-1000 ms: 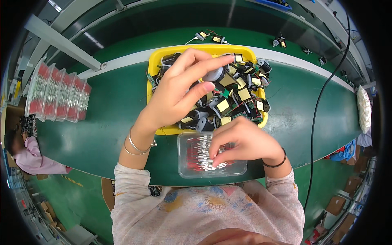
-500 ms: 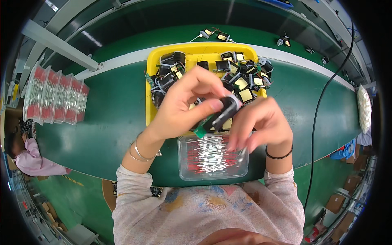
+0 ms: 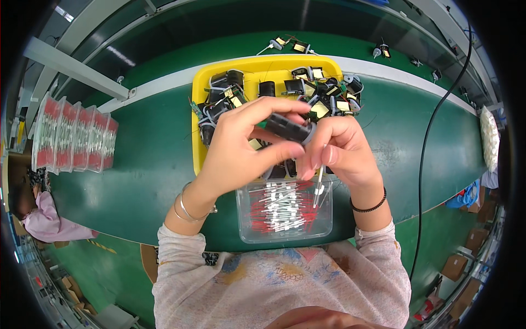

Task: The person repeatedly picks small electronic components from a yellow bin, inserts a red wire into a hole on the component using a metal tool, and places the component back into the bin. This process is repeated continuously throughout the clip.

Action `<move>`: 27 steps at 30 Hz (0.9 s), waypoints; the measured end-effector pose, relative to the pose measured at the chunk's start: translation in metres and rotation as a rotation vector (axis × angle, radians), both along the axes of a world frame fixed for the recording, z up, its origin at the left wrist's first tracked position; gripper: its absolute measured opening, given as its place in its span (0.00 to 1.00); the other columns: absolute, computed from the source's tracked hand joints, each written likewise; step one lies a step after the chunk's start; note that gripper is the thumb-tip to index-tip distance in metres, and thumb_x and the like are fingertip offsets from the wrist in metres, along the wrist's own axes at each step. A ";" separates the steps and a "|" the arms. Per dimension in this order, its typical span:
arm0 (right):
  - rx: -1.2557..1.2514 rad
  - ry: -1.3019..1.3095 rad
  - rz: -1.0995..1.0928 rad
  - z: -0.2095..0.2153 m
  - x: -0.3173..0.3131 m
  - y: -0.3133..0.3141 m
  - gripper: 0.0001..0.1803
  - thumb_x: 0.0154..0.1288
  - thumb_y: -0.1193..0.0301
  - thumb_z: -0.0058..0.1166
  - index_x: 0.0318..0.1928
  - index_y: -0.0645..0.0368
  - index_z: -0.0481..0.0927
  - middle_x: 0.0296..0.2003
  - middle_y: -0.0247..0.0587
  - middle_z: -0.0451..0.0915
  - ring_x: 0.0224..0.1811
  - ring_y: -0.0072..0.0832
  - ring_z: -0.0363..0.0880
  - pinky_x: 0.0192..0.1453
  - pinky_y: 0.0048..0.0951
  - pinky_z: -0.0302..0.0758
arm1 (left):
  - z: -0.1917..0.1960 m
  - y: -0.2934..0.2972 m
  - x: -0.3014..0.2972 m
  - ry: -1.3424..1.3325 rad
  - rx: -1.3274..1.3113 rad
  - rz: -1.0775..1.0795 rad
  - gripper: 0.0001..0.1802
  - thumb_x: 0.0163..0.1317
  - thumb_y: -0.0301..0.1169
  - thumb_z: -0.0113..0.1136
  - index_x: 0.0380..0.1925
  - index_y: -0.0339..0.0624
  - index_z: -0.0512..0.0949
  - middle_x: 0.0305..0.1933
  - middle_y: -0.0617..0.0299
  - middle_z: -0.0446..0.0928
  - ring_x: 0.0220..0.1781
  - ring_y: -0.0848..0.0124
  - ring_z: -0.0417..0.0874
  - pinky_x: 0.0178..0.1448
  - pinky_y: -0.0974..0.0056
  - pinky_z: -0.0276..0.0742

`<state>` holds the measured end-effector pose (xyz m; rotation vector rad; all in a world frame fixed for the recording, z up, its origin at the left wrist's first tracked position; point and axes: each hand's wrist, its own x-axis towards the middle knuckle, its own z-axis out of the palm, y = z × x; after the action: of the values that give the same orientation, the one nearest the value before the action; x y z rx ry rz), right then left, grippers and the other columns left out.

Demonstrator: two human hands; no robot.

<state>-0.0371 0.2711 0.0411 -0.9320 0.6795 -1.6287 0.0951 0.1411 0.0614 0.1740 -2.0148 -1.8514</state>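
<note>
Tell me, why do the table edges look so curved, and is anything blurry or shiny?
Head view: the fisheye lens bends the green table's pale edge strip into an arc, with black corners around the round picture. The hands and yellow tray are sharp; lamps glare softly on the table top.

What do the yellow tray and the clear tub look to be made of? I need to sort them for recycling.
Yellow tray: looks like opaque moulded plastic, with even colour, a soft sheen and a rounded rim. Clear tub: likely thin transparent plastic, since the red and white wire pieces show through its walls, which carry glossy highlights. Neither can be confirmed by look alone.
</note>
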 end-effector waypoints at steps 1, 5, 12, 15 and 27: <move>0.013 -0.006 0.011 0.001 0.001 0.000 0.08 0.60 0.73 0.51 0.29 0.66 0.74 0.27 0.45 0.79 0.30 0.28 0.79 0.38 0.27 0.76 | 0.001 0.000 -0.001 -0.047 0.087 -0.005 0.27 0.43 0.26 0.69 0.45 0.32 0.73 0.43 0.57 0.74 0.43 0.71 0.77 0.51 0.69 0.72; 0.014 -0.006 -0.130 0.005 -0.002 0.002 0.09 0.62 0.70 0.50 0.30 0.64 0.74 0.27 0.44 0.79 0.31 0.28 0.79 0.37 0.25 0.76 | -0.014 -0.015 -0.001 0.150 -0.060 -0.133 0.24 0.40 0.24 0.69 0.41 0.32 0.75 0.41 0.58 0.74 0.42 0.71 0.77 0.50 0.69 0.72; -0.081 0.318 -0.734 0.014 -0.005 0.011 0.07 0.62 0.74 0.50 0.31 0.66 0.74 0.30 0.45 0.79 0.34 0.28 0.79 0.40 0.26 0.75 | -0.019 -0.013 -0.002 0.246 0.247 -0.136 0.21 0.46 0.21 0.65 0.43 0.34 0.73 0.42 0.57 0.76 0.44 0.71 0.78 0.49 0.67 0.73; -0.175 0.532 -0.871 0.020 -0.006 0.015 0.04 0.59 0.79 0.49 0.31 0.69 0.74 0.29 0.45 0.79 0.35 0.29 0.79 0.42 0.26 0.75 | -0.014 -0.009 -0.001 0.119 0.068 -0.136 0.28 0.43 0.41 0.69 0.40 0.34 0.73 0.45 0.53 0.74 0.45 0.60 0.77 0.53 0.60 0.70; -0.239 0.575 -0.783 0.021 0.001 0.008 0.09 0.48 0.82 0.56 0.34 0.68 0.77 0.28 0.46 0.80 0.32 0.30 0.79 0.38 0.26 0.75 | -0.013 -0.007 -0.007 0.192 -0.300 -0.285 0.25 0.41 0.47 0.67 0.32 0.37 0.80 0.39 0.57 0.75 0.55 0.56 0.67 0.59 0.54 0.59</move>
<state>-0.0360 0.2787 0.0621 -1.4475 1.3908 -2.1645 0.0884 0.1338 0.0479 -0.3783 -2.2355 -1.6168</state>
